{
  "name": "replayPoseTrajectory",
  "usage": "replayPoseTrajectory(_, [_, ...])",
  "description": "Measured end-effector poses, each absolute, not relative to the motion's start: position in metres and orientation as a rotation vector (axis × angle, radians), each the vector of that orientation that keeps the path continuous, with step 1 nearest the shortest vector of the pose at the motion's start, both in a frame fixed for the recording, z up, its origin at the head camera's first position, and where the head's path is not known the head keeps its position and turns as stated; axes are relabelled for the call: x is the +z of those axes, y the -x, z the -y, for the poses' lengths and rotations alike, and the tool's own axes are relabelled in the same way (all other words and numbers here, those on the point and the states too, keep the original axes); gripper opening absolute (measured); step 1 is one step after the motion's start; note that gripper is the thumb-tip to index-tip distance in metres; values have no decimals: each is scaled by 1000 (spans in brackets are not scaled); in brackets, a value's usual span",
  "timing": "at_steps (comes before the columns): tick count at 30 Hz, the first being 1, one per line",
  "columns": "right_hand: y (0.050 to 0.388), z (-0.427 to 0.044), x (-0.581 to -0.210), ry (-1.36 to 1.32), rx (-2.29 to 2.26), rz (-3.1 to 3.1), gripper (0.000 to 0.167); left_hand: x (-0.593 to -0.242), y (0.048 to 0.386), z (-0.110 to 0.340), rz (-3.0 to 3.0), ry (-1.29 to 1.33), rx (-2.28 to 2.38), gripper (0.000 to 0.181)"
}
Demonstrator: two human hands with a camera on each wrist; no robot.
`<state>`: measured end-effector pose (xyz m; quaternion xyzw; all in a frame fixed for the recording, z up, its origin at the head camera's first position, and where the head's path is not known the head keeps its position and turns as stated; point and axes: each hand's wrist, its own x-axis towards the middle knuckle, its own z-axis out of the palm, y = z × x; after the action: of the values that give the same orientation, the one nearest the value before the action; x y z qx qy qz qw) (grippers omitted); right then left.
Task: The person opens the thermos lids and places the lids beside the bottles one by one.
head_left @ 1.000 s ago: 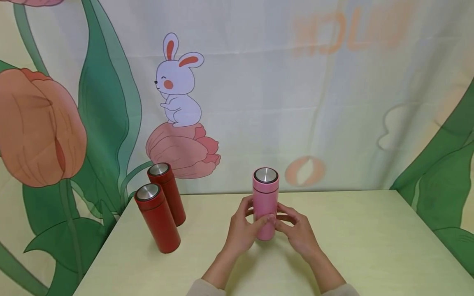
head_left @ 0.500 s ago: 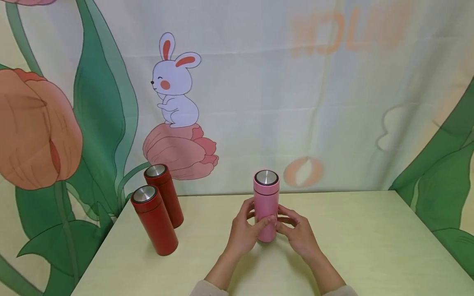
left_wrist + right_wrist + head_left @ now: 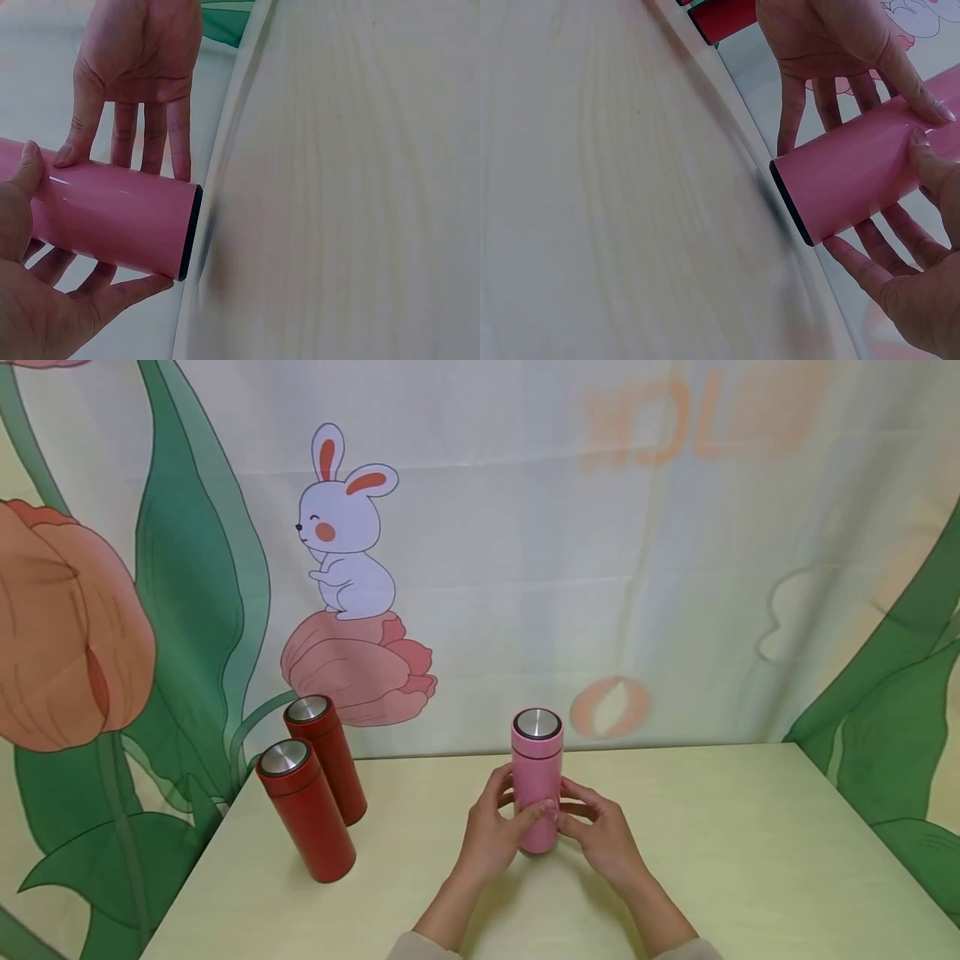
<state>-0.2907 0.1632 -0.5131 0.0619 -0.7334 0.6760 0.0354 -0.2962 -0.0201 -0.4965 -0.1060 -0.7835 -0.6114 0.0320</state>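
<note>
Two pale sleeves (image 3: 688, 950) reach in at the bottom edge of the head view. Ahead of them, the left hand (image 3: 483, 835) and right hand (image 3: 606, 837) hold a pink bottle (image 3: 536, 777) from either side, each spread about as wide as its body, thumbs on the near face. The silver-topped bottle is upright over the middle of the tabletop (image 3: 750, 843); whether its base touches is hard to tell. At similar depth, well to the left, is a red bottle (image 3: 307, 818), with a second red bottle (image 3: 339, 760) just behind. A printed cloth (image 3: 510, 568) hangs beyond, showing a white rabbit (image 3: 348, 527).
</note>
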Motion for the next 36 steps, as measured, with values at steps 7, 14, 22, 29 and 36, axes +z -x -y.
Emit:
replayPoseTrajectory(7, [290,-165,-515,-160,2102,2234,54,-498,297,18,2421,359,-1884,66])
replayPoseTrajectory(14, [291,-166,-518,-162,2095,2238,53,-500,299,17,2430,365,-1876,65])
replayPoseTrajectory(22, [293,-166,-520,-175,2098,2231,54,-501,301,18,2436,361,-1869,65])
replayPoseTrajectory(29, [294,-165,-520,-179,2108,2231,53,-503,302,17,2451,361,-1842,66])
replayPoseTrajectory(36, [295,-165,-520,-220,2083,2265,54,-503,301,17,2453,359,-1849,71])
